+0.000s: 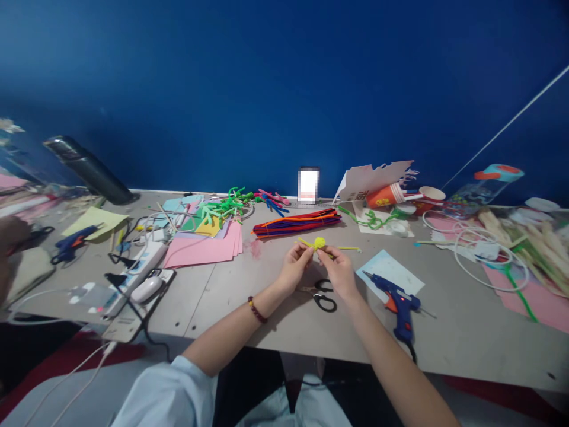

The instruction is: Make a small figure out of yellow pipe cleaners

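Observation:
A yellow pipe cleaner [319, 242], coiled into a small ball with straight ends sticking out to both sides, is held up over the table. My left hand [296, 261] pinches it from the left, just under the ball. From the right, my right hand [336, 264] grips it with thumb and fingers. Black-handled scissors [325, 302] lie on the table below my hands, partly hidden by them. Beyond my fingers lies a bundle of orange, red and purple pipe cleaners [297, 224].
A blue glue gun [400, 302] rests partly on light blue paper [391, 273] to the right. Pink paper [200, 249], green pipe cleaners [226, 204] and a power strip [137, 276] lie left. Paper cups [386, 196] lean at the back. At far left is another person's hand [15, 237].

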`<state>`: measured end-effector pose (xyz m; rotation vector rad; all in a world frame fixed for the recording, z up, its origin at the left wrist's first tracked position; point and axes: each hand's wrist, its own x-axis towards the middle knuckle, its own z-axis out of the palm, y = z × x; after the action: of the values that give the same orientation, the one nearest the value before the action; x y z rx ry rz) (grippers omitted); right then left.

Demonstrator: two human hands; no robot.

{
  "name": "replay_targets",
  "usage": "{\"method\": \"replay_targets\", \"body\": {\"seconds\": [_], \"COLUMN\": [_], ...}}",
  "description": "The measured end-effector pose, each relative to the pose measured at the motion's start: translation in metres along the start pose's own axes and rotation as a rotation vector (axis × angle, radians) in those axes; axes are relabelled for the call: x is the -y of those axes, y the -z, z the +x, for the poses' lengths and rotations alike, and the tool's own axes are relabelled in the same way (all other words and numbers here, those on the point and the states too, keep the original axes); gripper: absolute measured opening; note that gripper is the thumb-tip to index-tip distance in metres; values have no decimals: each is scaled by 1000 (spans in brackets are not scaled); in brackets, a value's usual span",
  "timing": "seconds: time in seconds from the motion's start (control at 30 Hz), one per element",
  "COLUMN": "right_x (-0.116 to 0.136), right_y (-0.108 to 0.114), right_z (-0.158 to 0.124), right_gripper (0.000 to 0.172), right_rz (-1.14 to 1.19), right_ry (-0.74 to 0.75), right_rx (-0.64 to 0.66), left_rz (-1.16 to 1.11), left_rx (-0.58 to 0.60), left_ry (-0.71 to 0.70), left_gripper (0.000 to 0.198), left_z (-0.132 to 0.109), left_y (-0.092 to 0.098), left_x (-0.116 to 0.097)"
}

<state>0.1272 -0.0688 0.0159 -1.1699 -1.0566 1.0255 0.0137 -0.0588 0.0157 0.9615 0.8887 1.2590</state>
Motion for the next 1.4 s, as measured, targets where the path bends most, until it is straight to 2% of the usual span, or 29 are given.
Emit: {"method": "replay_targets", "body": {"seconds": [0.23, 0.47, 0.67, 0.8, 0.93, 1.03, 1.13, 1.23, 1.4], "right_x": [2, 1, 0, 2, -2, -6, -8, -6, -2], "right_y": [2, 2, 7, 8, 3, -3, -6, -5, -2], "right_z": [0, 3, 7, 8, 7, 4, 1, -1, -1], "right_gripper": [22, 33, 45, 42, 37, 35, 34, 32, 29], "right_rz": [-76, 61, 210, 255, 236, 213, 209, 217, 211], "right_ry": [71, -52, -121, -176, -227, -210, -168, -144, -170], "right_rx": [20, 58, -82, -95, -4, 79, 94, 69, 61], "left_rz": [-12, -184, -347, -389, -391, -383, -361, -342, -256], "left_rx": [24, -17, -128, -126, -110, -59, 3, 48, 7], "left_ry": [18, 44, 115, 143, 186, 211, 214, 200, 91], "left_gripper": [38, 37, 39, 35, 35, 36, 35, 35, 33], "left_z": [1, 6, 14, 14, 14, 12, 9, 6, 5], "left_y": [1, 3, 9, 11, 11, 11, 9, 5, 4], "left_x": [-2, -6, -6, -7, -3, 1, 4, 2, -1]}}
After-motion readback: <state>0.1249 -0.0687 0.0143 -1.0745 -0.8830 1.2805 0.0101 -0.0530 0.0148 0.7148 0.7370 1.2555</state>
